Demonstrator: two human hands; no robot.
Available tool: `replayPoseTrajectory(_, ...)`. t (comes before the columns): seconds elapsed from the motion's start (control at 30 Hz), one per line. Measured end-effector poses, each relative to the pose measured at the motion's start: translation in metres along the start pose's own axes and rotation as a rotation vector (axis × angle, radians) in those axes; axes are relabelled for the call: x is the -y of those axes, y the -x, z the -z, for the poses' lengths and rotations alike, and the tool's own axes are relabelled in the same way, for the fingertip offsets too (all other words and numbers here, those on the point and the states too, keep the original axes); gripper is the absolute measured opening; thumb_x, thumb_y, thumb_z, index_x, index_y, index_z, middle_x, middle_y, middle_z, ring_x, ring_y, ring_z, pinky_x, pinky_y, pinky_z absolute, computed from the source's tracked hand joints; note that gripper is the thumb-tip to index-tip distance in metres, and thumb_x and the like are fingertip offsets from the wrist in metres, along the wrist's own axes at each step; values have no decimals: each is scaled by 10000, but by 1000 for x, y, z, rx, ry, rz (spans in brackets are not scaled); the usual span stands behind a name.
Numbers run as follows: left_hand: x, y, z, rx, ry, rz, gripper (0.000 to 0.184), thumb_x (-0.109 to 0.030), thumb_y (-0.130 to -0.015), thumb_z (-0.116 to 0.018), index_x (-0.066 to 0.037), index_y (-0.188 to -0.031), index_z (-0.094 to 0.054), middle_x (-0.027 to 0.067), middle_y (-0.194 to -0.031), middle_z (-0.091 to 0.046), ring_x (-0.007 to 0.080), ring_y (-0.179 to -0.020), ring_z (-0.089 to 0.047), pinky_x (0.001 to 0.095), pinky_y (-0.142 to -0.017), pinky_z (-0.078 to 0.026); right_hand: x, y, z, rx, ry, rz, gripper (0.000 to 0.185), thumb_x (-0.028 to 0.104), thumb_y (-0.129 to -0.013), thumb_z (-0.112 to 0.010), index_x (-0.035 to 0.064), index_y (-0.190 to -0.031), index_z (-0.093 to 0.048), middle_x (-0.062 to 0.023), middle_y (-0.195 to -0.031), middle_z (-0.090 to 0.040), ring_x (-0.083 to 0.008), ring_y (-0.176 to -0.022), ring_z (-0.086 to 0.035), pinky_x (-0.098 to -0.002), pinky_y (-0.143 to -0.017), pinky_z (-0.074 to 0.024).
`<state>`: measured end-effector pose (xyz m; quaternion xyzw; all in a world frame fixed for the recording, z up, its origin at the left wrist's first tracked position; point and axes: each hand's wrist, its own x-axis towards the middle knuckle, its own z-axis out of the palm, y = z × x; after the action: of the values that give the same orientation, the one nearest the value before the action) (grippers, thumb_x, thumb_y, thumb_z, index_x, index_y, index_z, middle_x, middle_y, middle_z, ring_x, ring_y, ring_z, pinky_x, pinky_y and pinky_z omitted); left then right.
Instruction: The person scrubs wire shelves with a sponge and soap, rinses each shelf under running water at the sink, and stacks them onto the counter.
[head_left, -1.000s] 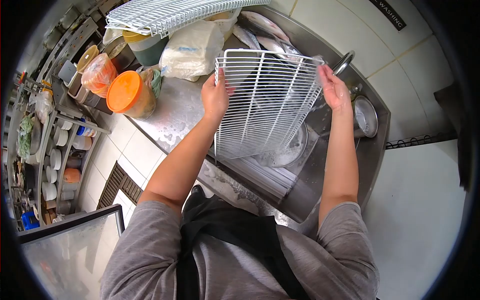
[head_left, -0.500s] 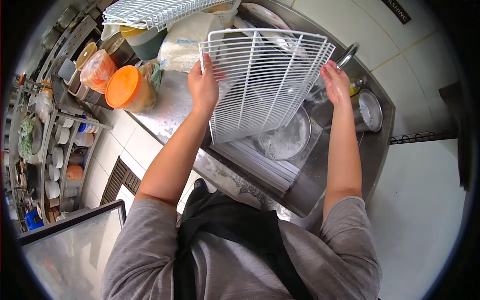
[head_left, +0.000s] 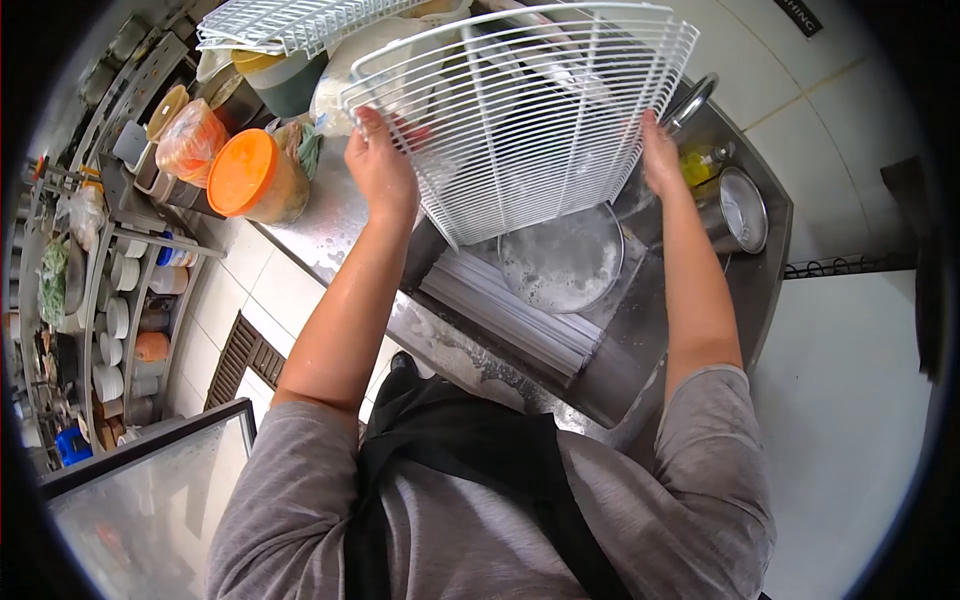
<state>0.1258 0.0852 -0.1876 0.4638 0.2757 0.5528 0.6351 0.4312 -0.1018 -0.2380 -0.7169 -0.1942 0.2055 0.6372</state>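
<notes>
A white wire rack is held up, tilted, over the metal sink. My left hand grips its left edge, thumb in front and fingertips showing through the wires. At the right edge, my right hand is closed on the rack, its fingers partly hidden. Below the rack sits a round metal bowl of foamy water. Pale ribbed strips lie in the sink in front of the bowl. Behind the wires, fish are partly visible.
More white racks lie at the back left, above a plastic bag. An orange-lidded tub stands on the counter's left. A curved metal faucet, a metal pot and a yellow bottle are at the right.
The rack has been raised and moved away from my body, its far edge tilting up. Both hands moved up with it, uncovering more of the bowl and strips.
</notes>
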Motion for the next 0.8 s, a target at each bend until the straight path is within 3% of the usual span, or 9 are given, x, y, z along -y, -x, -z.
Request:
replayPoseTrajectory(0.13, -7, 6, 11, -85, 52, -1, 509, -505, -880, -452, -3, -814, -503, 79, -695, -550, 198, -575, -593, 309, -553, -500, -30, -8, -8, -27, 256, 168, 507, 438, -923, -433, -26, -1076, -570, -73, -1004, -607, -130, -904, -526, -251, -825, -396)
replayPoseTrajectory(0.27, -18, 6, 33, -171, 41, 34, 514, -518, -888, -424, -6, -860, -467, 96, -717, -525, 232, -581, -592, 348, -558, -503, -26, 7, -9, 26, 409, 109, 500, 425, -911, -464, -44, -1035, -585, -81, -924, -616, -127, -835, -530, -259, -784, -411)
replayPoseTrajectory(0.3, -21, 5, 36, -199, 66, 46, 511, -516, -892, -416, -8, -863, -467, 98, -712, -531, 237, -589, -595, 352, -564, -500, -26, 17, -9, -34, 490, 188, 562, 498, -879, -466, -44, -928, -607, -158, -823, -630, -212, -801, -581, -332, -748, -432)
replayPoseTrajectory(0.47, -29, 16, 43, -238, 174, 118, 514, -552, -885, -389, -51, -937, -492, 94, -735, -542, 274, -699, -604, 363, -677, -477, -75, 4, 5, -231, 366, 78, 502, 449, -899, -460, -32, -942, -599, -140, -899, -637, -219, -848, -593, -341, -757, -441)
replayPoseTrajectory(0.53, -31, 23, 43, -233, 192, 139, 532, -560, -883, -381, -42, -951, -481, 100, -757, -541, 268, -737, -587, 367, -701, -472, -91, -2, 1, -474, -150, -3, 459, 402, -926, -422, -17, -1074, -535, -129, -1016, -617, -228, -897, -593, -360, -813, -451)
replayPoseTrajectory(0.57, -29, 23, 43, -279, 239, 129, 549, -574, -876, -384, -35, -940, -465, 118, -730, -554, 269, -695, -592, 356, -654, -471, -78, 10, -3, -276, -439, -159, 577, 536, -884, -418, 139, -1300, -368, -57, -1130, -573, -248, -966, -575, -410, -857, -440)
replayPoseTrajectory(0.6, -29, 24, 44, -324, 286, 118, 567, -587, -868, -386, -27, -929, -448, 137, -703, -568, 270, -654, -597, 345, -607, -469, -74, 15, -14, -174, -735, -211, 620, 563, -881, -375, 123, -1318, -353, -51, -1215, -536, -270, -1045, -555, -442, -900, -435)
replayPoseTrajectory(0.73, -46, 27, 51, -132, 291, 142, 527, -571, -874, -389, -70, -1019, -464, 126, -801, -579, 268, -782, -579, 369, -710, -456, -88, 9, -18, -198, -825, -186, 681, 563, -873, -379, 56, -1324, -325, -106, -1232, -517, -280, -1078, -540, -458, -902, -448)
replayPoseTrajectory(0.8, -53, 34, 74, 149, 236, 185, 618, -560, -889, -344, -122, -1325, -328, 182, -1253, -462, 320, -1116, -495, 487, -925, -392, -85, 8, -14, -247, -814, -166, 691, 557, -875, -386, 23, -1310, -333, -126, -1219, -522, -281, -1055, -556, -452, -888, -462)
